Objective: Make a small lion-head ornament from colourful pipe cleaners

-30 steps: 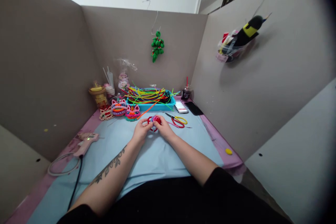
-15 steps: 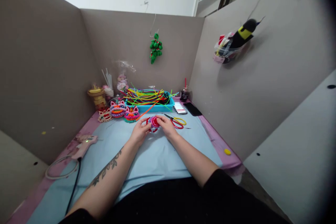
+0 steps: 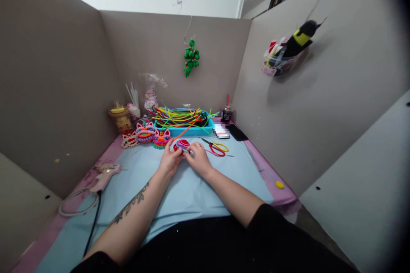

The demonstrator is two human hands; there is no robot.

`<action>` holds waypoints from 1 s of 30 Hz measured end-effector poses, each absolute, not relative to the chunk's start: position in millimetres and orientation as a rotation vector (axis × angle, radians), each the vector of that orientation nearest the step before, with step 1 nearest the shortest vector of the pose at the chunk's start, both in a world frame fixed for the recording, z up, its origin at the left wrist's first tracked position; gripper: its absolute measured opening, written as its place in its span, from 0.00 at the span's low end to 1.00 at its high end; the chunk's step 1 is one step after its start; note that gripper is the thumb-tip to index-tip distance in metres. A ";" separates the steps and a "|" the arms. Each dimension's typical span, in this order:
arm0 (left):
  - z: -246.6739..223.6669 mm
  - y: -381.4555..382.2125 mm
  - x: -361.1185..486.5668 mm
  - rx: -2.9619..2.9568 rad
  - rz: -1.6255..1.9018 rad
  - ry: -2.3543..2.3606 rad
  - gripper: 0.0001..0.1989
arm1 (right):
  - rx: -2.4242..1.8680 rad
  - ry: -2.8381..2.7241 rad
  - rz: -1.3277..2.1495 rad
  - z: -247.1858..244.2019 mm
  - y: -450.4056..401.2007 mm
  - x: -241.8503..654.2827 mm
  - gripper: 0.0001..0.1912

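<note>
A small rounded pipe-cleaner craft piece (image 3: pixel 183 143), red and pink with a bit of purple, is held up over the middle of the table. My left hand (image 3: pixel 170 160) grips its left side, thumb in front. On the lower right edge, the fingers of my right hand (image 3: pixel 198 160) are pinched together; the exact spot they grip is too small to make out. A pinkish strand shows just right of that hand, beside the scissors (image 3: pixel 218 148) with red and yellow handles. Several finished animal-like pipe-cleaner heads (image 3: pixel 162 138) sit beyond my left hand.
Behind the hands stands a blue tray (image 3: pixel 182 131) heaped with colourful pipe cleaners. A pink glue gun (image 3: pixel 107 178) with its cord lies at left. Phone (image 3: pixel 237 132), drink cup (image 3: pixel 227 114) and yellow disc (image 3: pixel 279 184) are on the right. Grey partitions (image 3: pixel 173 51) enclose the table.
My right hand has slid down from the craft piece's upper right to its lower edge, fingers now pinched. The piece has tilted and moved slightly left and up. The view has shifted a little.
</note>
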State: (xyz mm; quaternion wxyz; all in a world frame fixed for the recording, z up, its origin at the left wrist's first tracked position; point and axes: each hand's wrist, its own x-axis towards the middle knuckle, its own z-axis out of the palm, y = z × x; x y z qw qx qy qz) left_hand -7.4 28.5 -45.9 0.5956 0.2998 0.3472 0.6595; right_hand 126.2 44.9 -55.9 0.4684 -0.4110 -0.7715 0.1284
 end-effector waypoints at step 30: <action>-51.8 38.4 -9.9 0.656 1.498 0.780 0.26 | -0.963 -1.507 0.946 -52.5 56.6 133.5 0.08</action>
